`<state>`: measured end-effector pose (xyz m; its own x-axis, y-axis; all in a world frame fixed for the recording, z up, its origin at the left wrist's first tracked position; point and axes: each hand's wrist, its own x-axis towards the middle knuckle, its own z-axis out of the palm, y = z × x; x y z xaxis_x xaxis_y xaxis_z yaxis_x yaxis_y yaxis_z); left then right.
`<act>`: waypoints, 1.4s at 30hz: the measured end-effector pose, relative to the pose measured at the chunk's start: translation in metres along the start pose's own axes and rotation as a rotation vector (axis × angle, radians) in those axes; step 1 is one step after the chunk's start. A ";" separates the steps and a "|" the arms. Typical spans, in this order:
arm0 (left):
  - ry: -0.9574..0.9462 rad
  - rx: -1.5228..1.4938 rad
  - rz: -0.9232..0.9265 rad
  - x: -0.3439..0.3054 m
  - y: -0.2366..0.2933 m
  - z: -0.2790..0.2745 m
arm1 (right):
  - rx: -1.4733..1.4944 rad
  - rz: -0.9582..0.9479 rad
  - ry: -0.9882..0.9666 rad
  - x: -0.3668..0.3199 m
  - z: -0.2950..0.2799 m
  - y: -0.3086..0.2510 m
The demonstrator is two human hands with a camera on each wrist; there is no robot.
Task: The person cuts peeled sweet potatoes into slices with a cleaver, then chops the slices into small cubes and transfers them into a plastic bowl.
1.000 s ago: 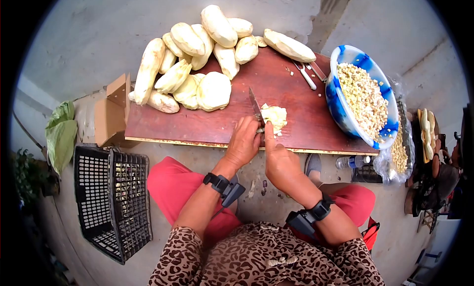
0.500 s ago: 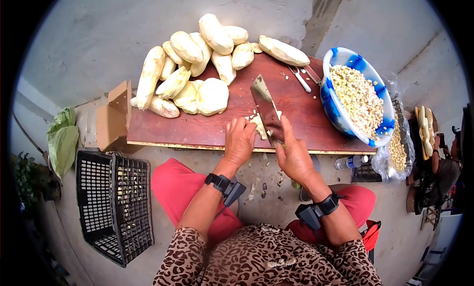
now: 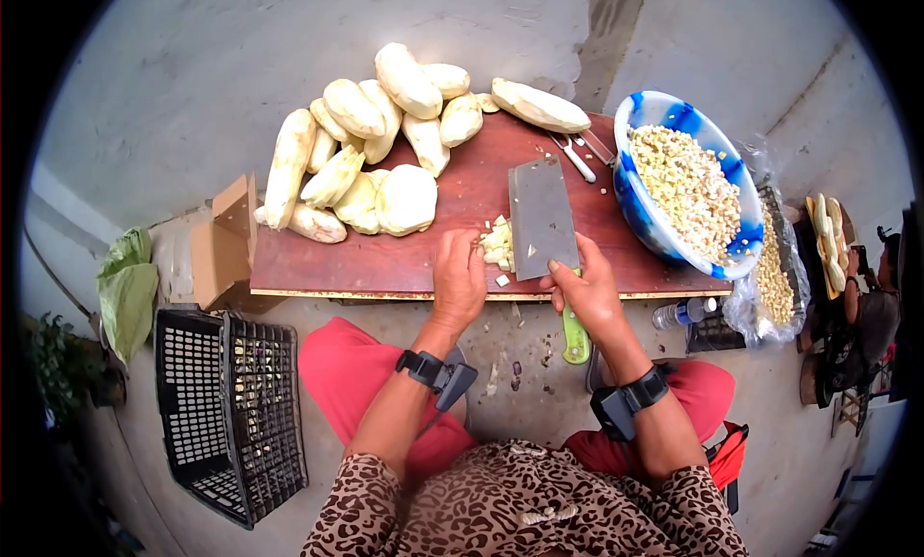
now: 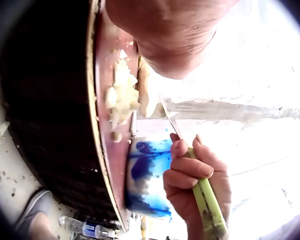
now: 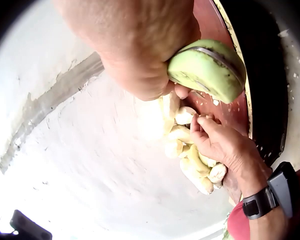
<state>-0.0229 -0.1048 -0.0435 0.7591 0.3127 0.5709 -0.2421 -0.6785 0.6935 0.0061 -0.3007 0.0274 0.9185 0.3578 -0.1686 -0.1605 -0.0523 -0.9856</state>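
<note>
My right hand (image 3: 589, 292) grips a cleaver (image 3: 541, 220) beside its green handle (image 3: 576, 338). The broad blade shows its flat face toward the head camera, just right of a small pile of diced pale vegetable (image 3: 498, 246) near the table's front edge. My left hand (image 3: 459, 280) is at the pile's left side, holding nothing visible. From the right wrist view, that hand's thumb (image 5: 210, 122) lies close to its loosely bent fingers. The left wrist view shows the right fingers (image 4: 190, 167) wrapped around the green handle (image 4: 209, 210).
Peeled eggplants (image 3: 354, 110) are heaped at the table's (image 3: 462, 191) back left. A blue-and-white basin (image 3: 630, 196) of diced pieces stands at the right, near a peeler (image 3: 577, 161). Below are a black crate (image 3: 197, 403) and a water bottle (image 3: 681, 314). Another person sits far right.
The cleaver has turned from edge-down over the pieces to flat face up and shifted right. My right index finger has left the blade's back. The pieces now lie looser beside my left hand.
</note>
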 end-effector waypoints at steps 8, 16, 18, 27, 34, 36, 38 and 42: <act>-0.008 -1.332 -0.852 0.044 0.019 0.002 | 0.321 0.127 -0.169 -0.006 0.001 -0.018; -0.063 -1.565 -0.934 0.054 0.018 0.007 | 0.362 0.189 -0.210 -0.007 0.005 -0.014; -0.080 -1.587 -0.983 0.052 0.011 0.011 | 0.352 0.181 -0.181 -0.004 0.006 -0.011; -0.036 -1.143 -0.951 0.042 0.004 0.008 | 0.329 0.121 0.022 0.010 -0.011 -0.001; -0.231 0.150 -0.077 0.014 0.011 0.013 | 0.041 0.015 0.107 -0.002 -0.042 0.030; -0.332 0.276 0.023 0.009 0.015 0.015 | 0.051 0.021 0.111 -0.008 -0.050 0.041; -0.348 0.321 0.074 0.004 0.012 0.021 | 0.059 0.040 0.087 -0.014 -0.059 0.048; -0.345 0.392 0.134 0.002 0.010 0.034 | 0.098 0.027 0.117 -0.026 -0.062 0.062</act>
<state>-0.0030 -0.1335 -0.0504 0.9077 0.0147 0.4195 -0.1566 -0.9154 0.3709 -0.0051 -0.3714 -0.0295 0.9483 0.2459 -0.2005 -0.2148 0.0325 -0.9761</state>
